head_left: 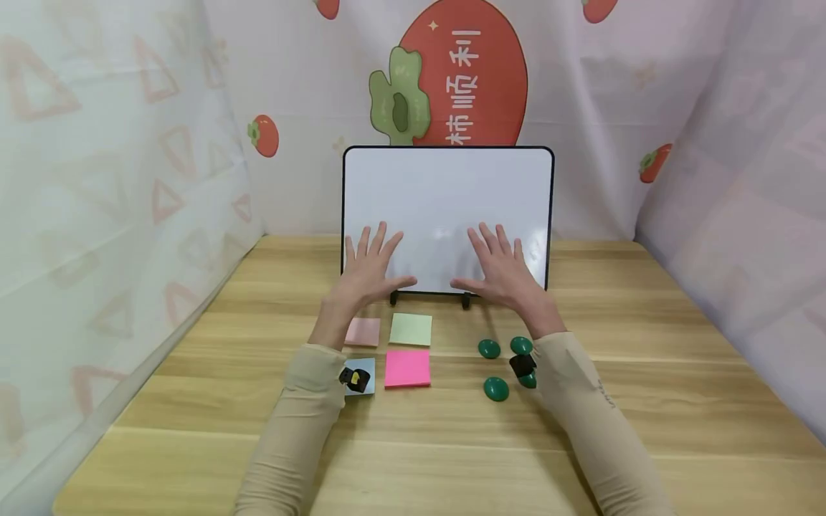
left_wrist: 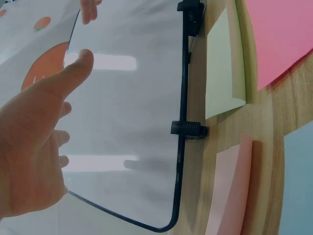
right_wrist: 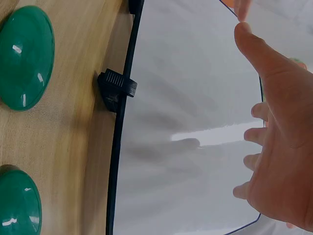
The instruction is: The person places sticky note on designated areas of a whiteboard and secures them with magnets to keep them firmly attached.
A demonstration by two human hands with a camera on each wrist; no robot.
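Whiteboard, one: white face, black rim, rounded corners; stands propped at the far side of your bench on black supports, directly behind both your hands.

Left hand, yours: raised before the board's lower left, fingers spread apart, thumb pointing inward, palm bare. Right hand, yours: matching pose before the lower right, fingers spread apart, thumb inward, palm bare. You cannot tell from these views whether any fingertip touches the board.

Paper notes, four, below your left hand: pale pink note and pale green note nearer the board; light blue note, partly covered by your wrist device, and bright pink note nearer you. In the left wrist view, the pale notes have a raised edge.

Green domes, four, glossy, grouped beside your right forearm; one is partly hidden there.

Backdrop, one: pale cloth with red fruit prints, behind the board.
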